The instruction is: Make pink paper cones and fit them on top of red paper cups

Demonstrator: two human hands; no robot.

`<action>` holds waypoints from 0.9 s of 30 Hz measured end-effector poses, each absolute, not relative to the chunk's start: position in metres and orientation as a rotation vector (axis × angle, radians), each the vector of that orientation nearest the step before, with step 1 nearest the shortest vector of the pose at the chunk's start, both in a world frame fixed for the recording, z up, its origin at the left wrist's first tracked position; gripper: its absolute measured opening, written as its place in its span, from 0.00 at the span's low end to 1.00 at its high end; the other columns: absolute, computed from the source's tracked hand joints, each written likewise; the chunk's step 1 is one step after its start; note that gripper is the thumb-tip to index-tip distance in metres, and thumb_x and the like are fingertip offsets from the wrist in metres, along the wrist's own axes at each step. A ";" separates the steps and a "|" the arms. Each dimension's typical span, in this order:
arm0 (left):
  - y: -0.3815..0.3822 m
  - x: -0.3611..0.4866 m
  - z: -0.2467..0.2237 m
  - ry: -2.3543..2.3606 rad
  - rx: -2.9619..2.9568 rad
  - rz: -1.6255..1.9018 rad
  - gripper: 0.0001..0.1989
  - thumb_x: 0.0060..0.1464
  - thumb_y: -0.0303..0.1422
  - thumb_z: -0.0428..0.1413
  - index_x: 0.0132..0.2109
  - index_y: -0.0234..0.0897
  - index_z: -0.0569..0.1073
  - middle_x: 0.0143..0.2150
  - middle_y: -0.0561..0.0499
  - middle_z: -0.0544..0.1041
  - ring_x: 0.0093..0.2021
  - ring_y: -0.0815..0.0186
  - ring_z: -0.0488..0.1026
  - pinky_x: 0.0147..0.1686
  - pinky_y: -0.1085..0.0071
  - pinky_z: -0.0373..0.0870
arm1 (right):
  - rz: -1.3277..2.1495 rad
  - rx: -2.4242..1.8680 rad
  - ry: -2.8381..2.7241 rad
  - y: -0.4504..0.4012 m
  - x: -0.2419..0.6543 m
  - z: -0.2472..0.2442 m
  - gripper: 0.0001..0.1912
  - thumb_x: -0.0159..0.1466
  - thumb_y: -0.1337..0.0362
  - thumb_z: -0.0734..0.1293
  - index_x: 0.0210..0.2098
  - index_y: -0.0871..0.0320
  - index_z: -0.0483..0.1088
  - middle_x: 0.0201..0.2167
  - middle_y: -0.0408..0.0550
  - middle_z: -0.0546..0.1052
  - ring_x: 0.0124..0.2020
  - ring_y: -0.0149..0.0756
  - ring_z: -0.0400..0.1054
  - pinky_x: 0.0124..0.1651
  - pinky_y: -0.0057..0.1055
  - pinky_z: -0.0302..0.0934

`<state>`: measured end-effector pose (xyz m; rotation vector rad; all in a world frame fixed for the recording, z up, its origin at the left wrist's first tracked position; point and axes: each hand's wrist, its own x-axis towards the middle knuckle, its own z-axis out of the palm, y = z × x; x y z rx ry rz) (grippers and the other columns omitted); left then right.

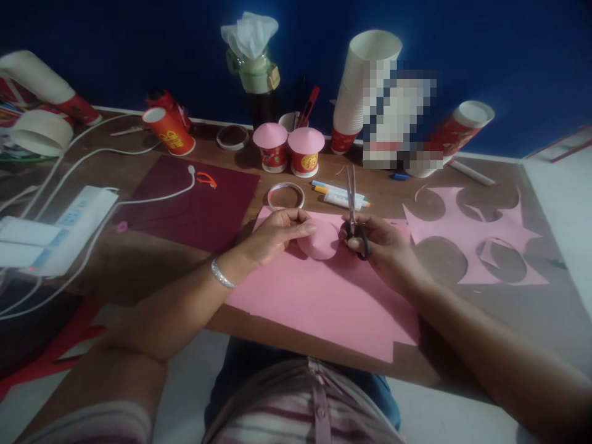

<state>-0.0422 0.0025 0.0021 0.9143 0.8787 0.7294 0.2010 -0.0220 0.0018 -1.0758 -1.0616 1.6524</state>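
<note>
Holding pink disc (322, 242) and scissors (352, 206)

- Left hand (282, 237) holds a disc (324, 243) over the pink sheet (319, 302).
- Right hand (386, 246) holds scissors (352, 200) over its far part.
- Two cone-topped cups (287, 154) stand beyond it.
- Maroon paper (198, 213) lies left of it, cut-out paper (474, 231) right.

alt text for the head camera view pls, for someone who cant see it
Left hand holds a pink paper disc while the right hand holds black-handled scissors, above pink paper sheets. Behind stand two red cups with pink cone tops; pink offcuts lie to the right.
</note>
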 end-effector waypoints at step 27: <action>-0.003 -0.038 0.008 0.850 0.921 0.652 0.32 0.45 0.37 0.75 0.56 0.39 0.74 0.49 0.45 0.80 0.45 0.62 0.78 0.38 0.70 0.75 | 1.777 -1.119 -0.848 -0.021 0.197 0.004 0.24 0.50 0.61 0.84 0.42 0.54 0.74 0.29 0.37 0.76 0.22 0.26 0.69 0.24 0.25 0.65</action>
